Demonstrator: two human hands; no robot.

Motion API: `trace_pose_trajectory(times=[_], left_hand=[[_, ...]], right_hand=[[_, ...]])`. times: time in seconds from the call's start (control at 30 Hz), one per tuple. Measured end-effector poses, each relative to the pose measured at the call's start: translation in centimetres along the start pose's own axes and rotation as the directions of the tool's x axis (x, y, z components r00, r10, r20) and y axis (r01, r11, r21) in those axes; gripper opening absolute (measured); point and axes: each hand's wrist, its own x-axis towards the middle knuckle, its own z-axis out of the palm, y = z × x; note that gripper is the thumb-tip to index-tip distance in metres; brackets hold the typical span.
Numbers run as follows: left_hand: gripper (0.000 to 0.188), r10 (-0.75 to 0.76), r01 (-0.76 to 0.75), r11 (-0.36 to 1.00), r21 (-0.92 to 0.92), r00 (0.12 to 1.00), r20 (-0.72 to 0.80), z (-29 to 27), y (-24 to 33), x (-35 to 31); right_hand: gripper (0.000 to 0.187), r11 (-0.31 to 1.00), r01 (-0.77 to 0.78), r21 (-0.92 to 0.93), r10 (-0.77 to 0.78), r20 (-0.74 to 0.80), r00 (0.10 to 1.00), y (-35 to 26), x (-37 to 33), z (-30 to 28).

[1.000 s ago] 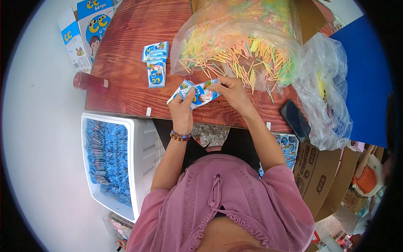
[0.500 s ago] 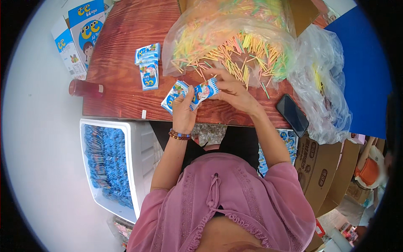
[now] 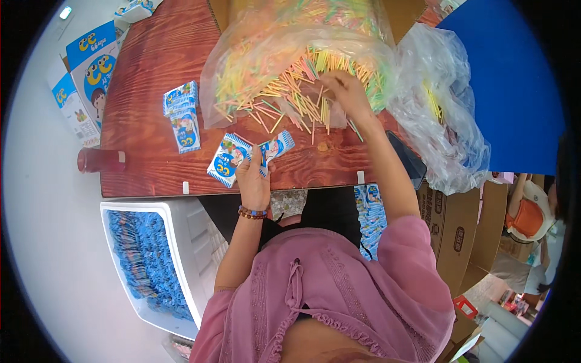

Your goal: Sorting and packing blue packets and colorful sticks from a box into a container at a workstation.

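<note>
My left hand (image 3: 254,175) is closed around a few small blue-and-white packets (image 3: 230,160), fanned out above the table's near edge. A thin pink stick lies along the top edge of the left packet. My right hand (image 3: 346,92) reaches into a heap of thin coloured sticks (image 3: 296,91), yellow, orange, pink and green, that spills from a large clear plastic bag (image 3: 233,66). Its fingers bend down among the sticks; whether they pinch any cannot be made out. More packets (image 3: 185,128) lie overlapping on the reddish wooden table (image 3: 142,121), left of my left hand.
A white foam box (image 3: 175,242) full of blue packets stands below the table at left. A pink jar (image 3: 101,160) and printed cartons (image 3: 91,75) are at the left edge. At right are a phone (image 3: 407,158), crumpled clear plastic (image 3: 445,121) and cardboard boxes (image 3: 451,236).
My right hand has left the packets and moved up into the stick heap. My left hand still holds the packets. The whole view has shifted somewhat.
</note>
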Motion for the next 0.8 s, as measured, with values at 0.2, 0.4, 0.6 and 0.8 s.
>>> trace_pose_trajectory(times=[0.2, 0.4, 0.6, 0.8], left_hand=[[0.017, -0.014, 0.014, 1.0, 0.007, 1.0, 0.019, -0.9, -0.7, 0.4], [0.017, -0.021, 0.021, 1.0, 0.021, 0.999, 0.025, -0.7, -0.3, 0.1], [0.016, -0.014, 0.013, 1.0, 0.017, 0.999, 0.038, -1.1, -0.4, 0.2], [0.018, 0.012, -0.014, 0.999, 0.037, 0.998, 0.057, -1.6, -0.7, 0.4]], right_hand=[[0.042, 0.742, -0.185, -0.644, -0.019, -0.296, 0.955, 1.2, 4.3, 0.2], [0.049, 0.594, -0.316, -0.74, 0.042, -0.364, 0.93, 0.1, 5.9, 2.8], [0.034, 0.551, -0.367, -0.749, 0.161, -0.337, 0.928, -0.9, 7.5, 3.9], [0.033, 0.538, -0.24, -0.808, -0.001, -0.285, 0.959, 3.1, 8.1, 3.8]])
